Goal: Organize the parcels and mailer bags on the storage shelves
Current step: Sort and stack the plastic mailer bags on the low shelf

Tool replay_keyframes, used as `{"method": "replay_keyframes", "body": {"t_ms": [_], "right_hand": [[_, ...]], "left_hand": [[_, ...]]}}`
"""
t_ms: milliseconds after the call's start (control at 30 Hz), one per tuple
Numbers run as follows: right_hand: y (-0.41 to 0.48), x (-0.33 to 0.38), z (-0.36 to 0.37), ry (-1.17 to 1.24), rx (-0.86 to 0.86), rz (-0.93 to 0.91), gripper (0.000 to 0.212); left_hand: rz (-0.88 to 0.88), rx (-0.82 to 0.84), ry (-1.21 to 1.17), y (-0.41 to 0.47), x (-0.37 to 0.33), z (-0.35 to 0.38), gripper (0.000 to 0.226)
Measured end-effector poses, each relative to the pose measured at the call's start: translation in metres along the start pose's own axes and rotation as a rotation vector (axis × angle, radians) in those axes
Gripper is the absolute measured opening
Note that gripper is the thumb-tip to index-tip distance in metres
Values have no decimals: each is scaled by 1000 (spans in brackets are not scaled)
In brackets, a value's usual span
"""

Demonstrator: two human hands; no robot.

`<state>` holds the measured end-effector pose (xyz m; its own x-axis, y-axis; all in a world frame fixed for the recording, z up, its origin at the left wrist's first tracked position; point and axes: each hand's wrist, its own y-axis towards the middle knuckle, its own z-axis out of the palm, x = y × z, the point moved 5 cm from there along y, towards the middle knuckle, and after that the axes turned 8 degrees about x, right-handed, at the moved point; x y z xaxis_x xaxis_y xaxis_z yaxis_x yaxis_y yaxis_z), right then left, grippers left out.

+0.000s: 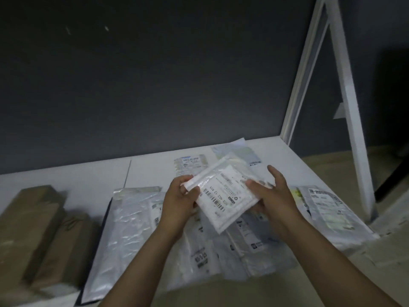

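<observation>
I hold a small white mailer bag (pixel 225 193) with a barcode label above the white shelf (pixel 88 176). My left hand (pixel 179 200) grips its left edge, fingers curled round it. My right hand (pixel 272 193) holds its right side, thumb on top and fingers spread behind it. Under my hands lies a loose pile of several mailer bags (pixel 232 251). A large silvery mailer bag (pixel 124 231) lies flat to the left of the pile.
Two brown parcels (pixel 42 231) lie side by side at the shelf's left. More labelled bags rest at the back (pixel 241 154) and at the right edge (pixel 325 209). A white shelf upright (pixel 345 89) rises at the right. A dark wall stands behind.
</observation>
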<state>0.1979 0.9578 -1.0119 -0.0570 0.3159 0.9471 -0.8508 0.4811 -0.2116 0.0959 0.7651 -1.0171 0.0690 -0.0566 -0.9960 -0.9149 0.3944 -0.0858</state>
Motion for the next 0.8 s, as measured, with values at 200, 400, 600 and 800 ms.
{"method": "replay_keyframes", "body": {"t_ms": [200, 400, 600, 800], "right_hand": [[-13, -17, 4, -327, 18, 52, 26], [-20, -45, 13, 226, 129, 107, 27], [-34, -62, 18, -731, 245, -49, 21], [-47, -110, 18, -1716, 608, -259, 102]], "left_hand": [[35, 41, 198, -17, -10, -11, 30], [-157, 201, -326, -31, 17, 22, 39], [-176, -58, 146, -26, 30, -16, 28], [-216, -104, 672, -32, 28, -53, 33]]}}
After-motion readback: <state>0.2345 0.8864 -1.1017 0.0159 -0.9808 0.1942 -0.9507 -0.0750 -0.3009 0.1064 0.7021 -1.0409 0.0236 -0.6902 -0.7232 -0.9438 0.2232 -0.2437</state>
